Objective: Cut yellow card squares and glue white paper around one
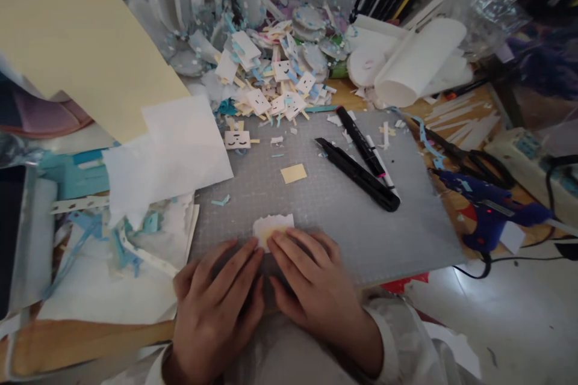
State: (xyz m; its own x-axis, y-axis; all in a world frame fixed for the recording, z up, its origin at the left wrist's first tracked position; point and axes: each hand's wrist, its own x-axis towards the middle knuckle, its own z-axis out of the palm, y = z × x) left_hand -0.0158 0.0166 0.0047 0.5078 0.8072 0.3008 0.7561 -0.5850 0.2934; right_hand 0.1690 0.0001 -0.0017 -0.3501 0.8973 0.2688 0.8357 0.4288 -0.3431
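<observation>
A small piece of white paper (273,224) with a ragged top edge lies at the near side of the grey cutting mat (244,192). A yellowish patch shows on it by the fingertips. My left hand (221,295) rests at its left corner, fingers stretched out and flat. From the right, my right hand (311,277) lies with extended fingertips pressing on the same paper. Beyond them is a small yellow paper rectangle (294,173). A black utility knife (359,175), blade out, lies beside a black marker (361,141) to the right.
Paper figures with drawn faces (282,72) are heaped behind the mat, and one figure (237,138) sits apart. White sheets (176,156) and scraps cover the left. A blue glue gun (485,210), black scissors (474,159) and a power strip (533,156) lie right; a paper roll (419,66) is behind.
</observation>
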